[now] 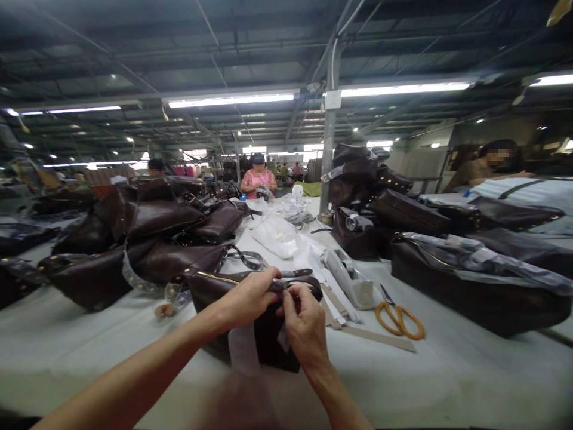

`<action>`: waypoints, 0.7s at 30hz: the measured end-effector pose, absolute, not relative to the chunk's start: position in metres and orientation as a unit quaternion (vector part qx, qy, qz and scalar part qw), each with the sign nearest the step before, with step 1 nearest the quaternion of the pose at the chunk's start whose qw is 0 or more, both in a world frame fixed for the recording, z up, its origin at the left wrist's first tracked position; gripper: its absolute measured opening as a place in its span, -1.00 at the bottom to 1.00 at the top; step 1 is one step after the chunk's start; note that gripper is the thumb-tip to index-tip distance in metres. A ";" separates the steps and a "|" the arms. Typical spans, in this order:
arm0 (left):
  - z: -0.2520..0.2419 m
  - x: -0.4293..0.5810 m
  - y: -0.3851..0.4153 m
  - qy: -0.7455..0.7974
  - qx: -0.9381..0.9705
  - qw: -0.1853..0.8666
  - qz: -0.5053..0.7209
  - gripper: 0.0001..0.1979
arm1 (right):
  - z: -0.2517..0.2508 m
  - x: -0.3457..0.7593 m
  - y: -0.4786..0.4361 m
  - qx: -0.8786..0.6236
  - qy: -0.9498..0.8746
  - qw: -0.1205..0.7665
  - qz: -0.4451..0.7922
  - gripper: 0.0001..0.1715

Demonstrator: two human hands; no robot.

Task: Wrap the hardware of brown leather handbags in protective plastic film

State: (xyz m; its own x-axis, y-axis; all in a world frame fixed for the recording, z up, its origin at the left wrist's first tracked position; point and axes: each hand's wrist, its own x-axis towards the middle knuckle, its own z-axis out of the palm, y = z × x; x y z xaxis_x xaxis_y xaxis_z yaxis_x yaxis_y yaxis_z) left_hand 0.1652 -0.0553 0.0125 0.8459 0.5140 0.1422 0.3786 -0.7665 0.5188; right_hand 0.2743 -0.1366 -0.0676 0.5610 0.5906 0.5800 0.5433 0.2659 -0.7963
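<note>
A dark brown leather handbag (273,343) with a gold zipper stands in front of me on the white table. My left hand (255,292) is closed around the bag's strap (280,285) near its top right end. Just right of it, my right hand (307,325) pinches the same strap, fingertips close to the left ones. Some clear wrap seems to lie on the strap between them; the fingers partly hide it. A strip of white paper (243,351) hangs down the bag's near side.
Orange-handled scissors (399,319) lie right of the bag, near a grey tape dispenser (349,278) and tan card strips (376,338). Brown bags are piled left (156,218) and right (474,280). Plastic bags (277,233) lie beyond. A person in pink (258,179) works opposite.
</note>
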 end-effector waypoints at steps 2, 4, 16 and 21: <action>0.016 0.165 -0.056 0.235 0.932 0.240 0.136 -0.68 | -0.067 0.275 -0.135 -0.599 -0.455 0.658 0.035 -0.77; 0.022 0.166 -0.057 0.233 0.935 0.232 0.130 -0.69 | -0.067 0.275 -0.133 -0.578 -0.443 0.683 0.056 -0.77; 0.035 0.172 -0.049 0.254 0.897 0.357 0.049 -0.69 | -0.070 0.289 -0.132 -0.479 -0.497 0.697 0.194 -0.78; 0.038 0.176 -0.045 0.252 0.895 0.369 0.016 -0.76 | -0.065 0.298 -0.135 -0.593 -0.560 0.578 0.012 -0.93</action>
State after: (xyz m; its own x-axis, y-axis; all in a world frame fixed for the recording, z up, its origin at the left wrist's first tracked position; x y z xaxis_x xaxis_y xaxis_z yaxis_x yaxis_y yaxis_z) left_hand 0.1759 -0.0448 0.0380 0.8726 0.4622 -0.1580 0.4393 -0.6010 0.6677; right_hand 0.2978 -0.1350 -0.0650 0.3718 0.6785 0.6336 0.6507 0.2963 -0.6992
